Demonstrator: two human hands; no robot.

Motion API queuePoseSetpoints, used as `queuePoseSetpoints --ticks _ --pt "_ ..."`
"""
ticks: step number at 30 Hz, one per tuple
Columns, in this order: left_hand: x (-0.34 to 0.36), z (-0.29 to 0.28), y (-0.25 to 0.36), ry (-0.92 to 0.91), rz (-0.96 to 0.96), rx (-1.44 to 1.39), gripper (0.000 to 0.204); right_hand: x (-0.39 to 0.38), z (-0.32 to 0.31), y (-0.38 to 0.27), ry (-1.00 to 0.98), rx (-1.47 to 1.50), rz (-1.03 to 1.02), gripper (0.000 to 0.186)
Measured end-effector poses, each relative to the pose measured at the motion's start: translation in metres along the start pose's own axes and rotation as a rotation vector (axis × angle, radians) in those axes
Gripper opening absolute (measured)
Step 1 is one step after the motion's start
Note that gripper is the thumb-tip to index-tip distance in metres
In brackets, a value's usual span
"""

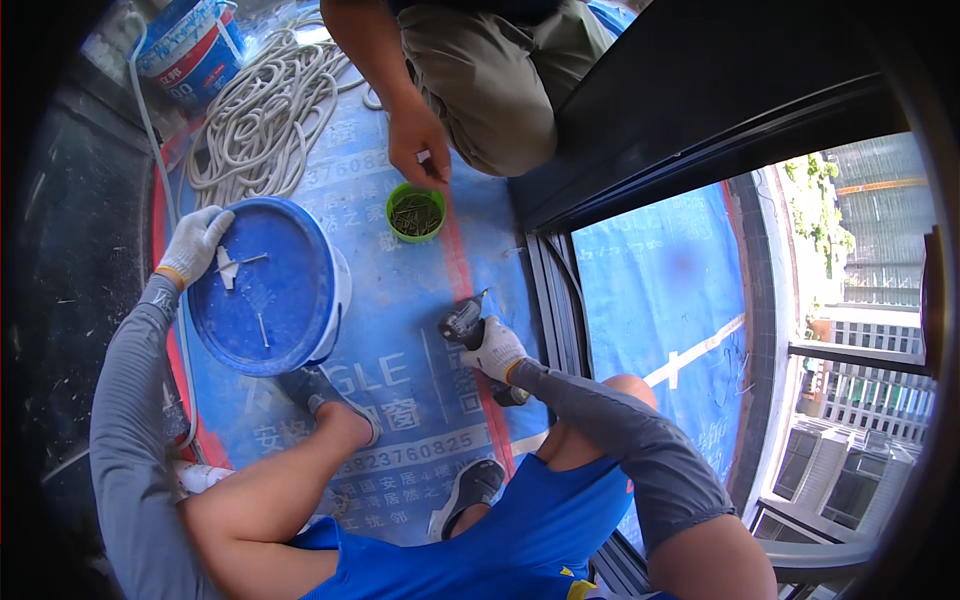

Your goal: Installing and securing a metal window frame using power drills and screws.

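Observation:
My gloved left hand (196, 245) grips the upper-left rim of a white bucket with a blue lid (225, 325). On the lid lie a small white piece (228, 270) and a couple of thin screws (265, 331). A cordless drill (463, 322) is in my gloved right hand (497, 352), held low over the blue floor sheet, its bit toward the window frame. Beyond it stands a green cup (416, 236) with many screws (415, 214) inside. Another person's hand (418, 150) hangs just above that cup, its fingers partly curled.
Coiled pale rope (262, 130) and a blue-and-red bucket (190, 55) occupy the far left. The other person's bent knees (490, 90) are at the far side. A dark window frame (560, 300) runs along my right, with glazing beyond. A pale hose (155, 150) runs down the left.

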State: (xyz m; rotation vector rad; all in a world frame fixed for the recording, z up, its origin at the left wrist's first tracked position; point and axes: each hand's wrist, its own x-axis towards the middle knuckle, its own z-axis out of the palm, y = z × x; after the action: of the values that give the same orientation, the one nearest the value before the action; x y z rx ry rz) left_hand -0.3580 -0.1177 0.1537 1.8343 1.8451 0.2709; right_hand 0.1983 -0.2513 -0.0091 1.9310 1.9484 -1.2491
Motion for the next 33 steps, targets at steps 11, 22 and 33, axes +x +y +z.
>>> queuePoseSetpoints --ticks 11,22,33 --pt "-0.004 -0.019 -0.084 0.104 -0.058 -0.011 0.064 0.010 0.023 -0.020 -0.054 -0.044 0.130 0.087" --pt "-0.016 -0.020 -0.056 0.063 -0.174 0.006 0.084 0.002 0.020 -0.029 -0.031 -0.088 0.148 0.092" --pt "-0.032 -0.016 -0.022 0.208 -0.167 -0.015 0.069 -0.127 -0.182 -0.067 0.153 -0.132 0.260 0.059"
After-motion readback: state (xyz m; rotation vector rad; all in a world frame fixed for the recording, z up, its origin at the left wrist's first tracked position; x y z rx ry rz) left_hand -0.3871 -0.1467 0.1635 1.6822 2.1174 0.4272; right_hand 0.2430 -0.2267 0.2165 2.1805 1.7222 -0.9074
